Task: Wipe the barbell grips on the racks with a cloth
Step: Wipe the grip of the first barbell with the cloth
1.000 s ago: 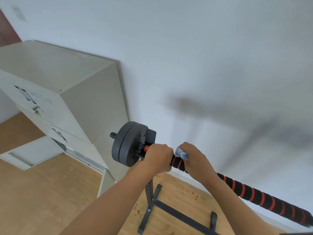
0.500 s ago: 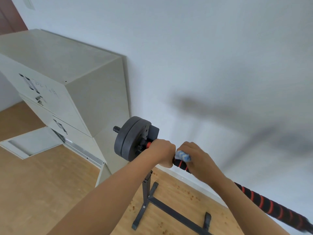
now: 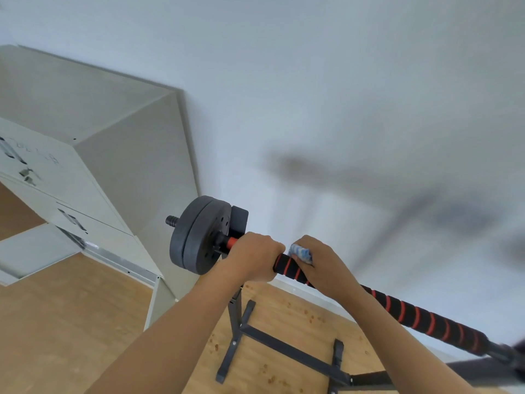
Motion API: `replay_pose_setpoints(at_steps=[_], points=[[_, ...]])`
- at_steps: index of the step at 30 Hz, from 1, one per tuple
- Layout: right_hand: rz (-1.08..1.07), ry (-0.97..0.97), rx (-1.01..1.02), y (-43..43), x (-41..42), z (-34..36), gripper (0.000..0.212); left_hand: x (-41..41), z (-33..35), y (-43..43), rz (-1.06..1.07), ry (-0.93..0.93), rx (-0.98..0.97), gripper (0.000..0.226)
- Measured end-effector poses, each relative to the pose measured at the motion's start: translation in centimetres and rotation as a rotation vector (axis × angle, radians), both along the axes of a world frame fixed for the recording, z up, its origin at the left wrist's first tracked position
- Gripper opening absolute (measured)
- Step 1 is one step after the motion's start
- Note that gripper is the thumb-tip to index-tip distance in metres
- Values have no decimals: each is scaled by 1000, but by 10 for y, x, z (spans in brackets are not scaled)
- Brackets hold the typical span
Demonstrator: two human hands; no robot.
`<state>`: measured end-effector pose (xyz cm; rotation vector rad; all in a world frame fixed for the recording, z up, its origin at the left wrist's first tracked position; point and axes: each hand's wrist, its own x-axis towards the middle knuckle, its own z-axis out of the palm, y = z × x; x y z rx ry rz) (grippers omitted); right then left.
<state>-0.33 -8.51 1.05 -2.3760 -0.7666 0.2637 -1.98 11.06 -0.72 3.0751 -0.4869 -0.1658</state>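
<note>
mid-wipe: left hand (image 3: 252,258) gripping barbell grip (image 3: 412,314) near plates (image 3: 199,234), right hand (image 3: 324,265) clutching cloth (image 3: 301,253) around it; next, likely sliding cloth rightward along foam.

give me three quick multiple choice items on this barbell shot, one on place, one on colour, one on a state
1. Where is the cloth?
A. on the floor
B. in the right hand, against the grip
C. on the cabinet

2. What colour are the grip's spiral stripes?
A. red
B. yellow
C. white

3. What is the left hand doing?
A. hanging free
B. lying flat on a weight plate
C. gripping the bar

Answers: 1 B, the cloth pokes out of the right fist on the grip. 2 A, red bands on black foam. 3 C, its fingers wrap the bar beside the plates.
</note>
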Motion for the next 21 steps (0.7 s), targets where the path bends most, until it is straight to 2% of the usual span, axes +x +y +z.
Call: replay_pose_setpoints(at_steps=[3, 6, 8, 9, 11, 12, 14, 16, 21], points=[[21, -61, 12, -3, -1, -3, 19, 7, 10, -1, 6, 150, -5, 6], [45, -124, -11, -7, -4, -4, 21, 17, 18, -1, 12, 360, -25, 10], [53, -108, -40, -7, -1, -5, 19, 20, 23, -1, 6, 431, -49, 14], [51, -71, -54, -7, 3, -7, 17, 18, 23, -1, 0, 400, -57, 14], [39, 7, -77, -4, 9, -8, 18, 7, 15, -3, -22, 172, -18, 11], [26, 17, -78, -4, 10, -8, 19, -1, 7, -5, -13, 45, -5, 10], [15, 2, -57, -5, 9, -6, 21, -14, -9, -12, 52, -88, -18, 10], [27, -24, -44, -6, 5, -4, 24, -16, -14, -16, 104, -106, 7, 12], [43, -156, -27, -5, -1, -8, 35, -5, -1, -15, 75, -17, 53, 4]])
